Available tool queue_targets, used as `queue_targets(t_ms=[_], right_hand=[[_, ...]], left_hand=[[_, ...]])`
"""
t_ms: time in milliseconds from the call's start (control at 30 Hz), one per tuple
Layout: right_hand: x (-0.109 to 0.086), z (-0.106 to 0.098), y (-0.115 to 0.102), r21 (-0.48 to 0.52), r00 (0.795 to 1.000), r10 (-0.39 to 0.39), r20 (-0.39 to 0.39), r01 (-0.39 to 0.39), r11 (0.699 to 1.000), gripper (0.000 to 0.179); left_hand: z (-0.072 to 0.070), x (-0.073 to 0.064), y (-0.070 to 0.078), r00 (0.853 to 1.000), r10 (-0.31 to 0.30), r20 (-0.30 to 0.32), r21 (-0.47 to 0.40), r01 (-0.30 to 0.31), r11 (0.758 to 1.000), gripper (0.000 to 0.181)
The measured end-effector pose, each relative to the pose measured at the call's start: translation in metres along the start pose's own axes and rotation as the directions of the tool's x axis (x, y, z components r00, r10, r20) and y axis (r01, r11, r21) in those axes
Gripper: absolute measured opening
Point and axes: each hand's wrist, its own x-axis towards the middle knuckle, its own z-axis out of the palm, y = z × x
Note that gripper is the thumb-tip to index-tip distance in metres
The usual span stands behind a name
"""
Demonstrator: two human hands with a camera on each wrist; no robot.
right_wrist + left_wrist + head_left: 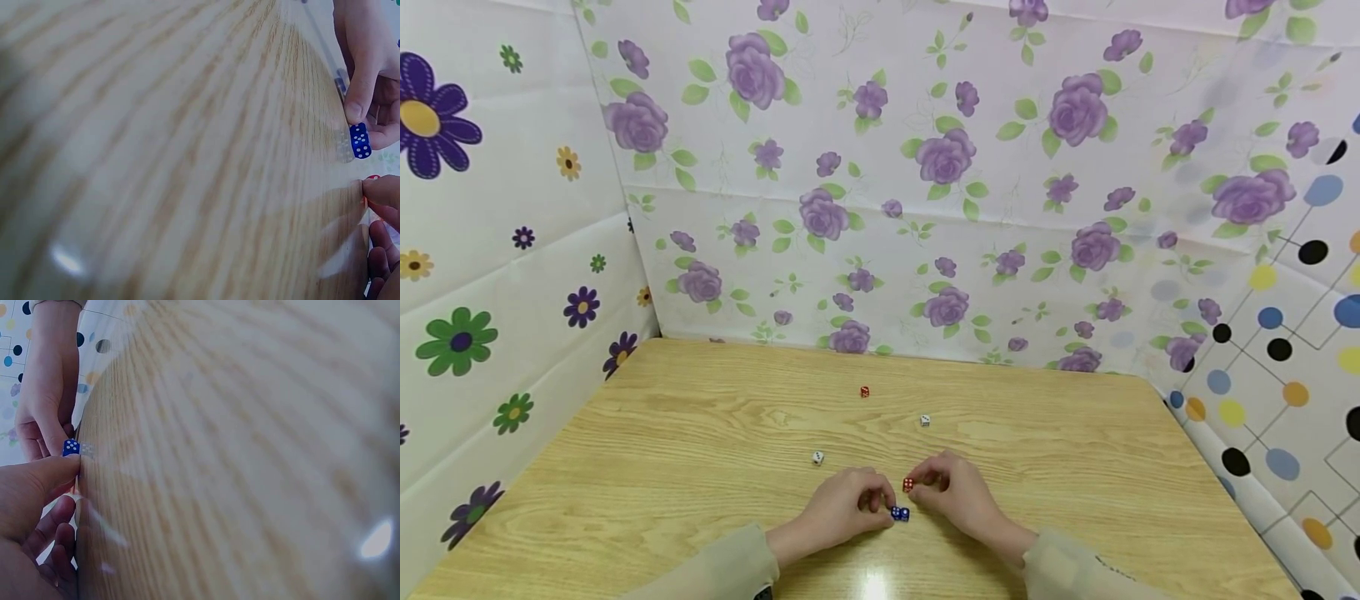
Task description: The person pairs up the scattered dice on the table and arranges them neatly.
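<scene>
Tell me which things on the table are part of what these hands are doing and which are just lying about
In the job:
near red die, pinched by the right hand
left blue die, held by the left hand
right blue die, beside it

Seemingly just lying about, untouched:
far red die
left white die
right white die

Wood-grained bench (685, 433), bounded at far side by a white rose-printed covering (895, 267), at left by a daisy-patterned covering (512, 283), at right by a dotted covering (1273, 371); bright reflection (874, 583) near centre.

Three dice (925, 421) behind adjoining dice pair (900, 514)
</scene>
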Motion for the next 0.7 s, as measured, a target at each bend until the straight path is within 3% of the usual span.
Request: queue_targets(t_ms=[700], right_hand=[[0.0011,0.0015,0.0017,-0.011,1.0,-0.015,-0.008,0.015,1.0,0.009]], left_hand=[[0.0,0.0003,-0.0002,1.0,-0.004,-0.002,-0.002,0.004,1.0,0.013]])
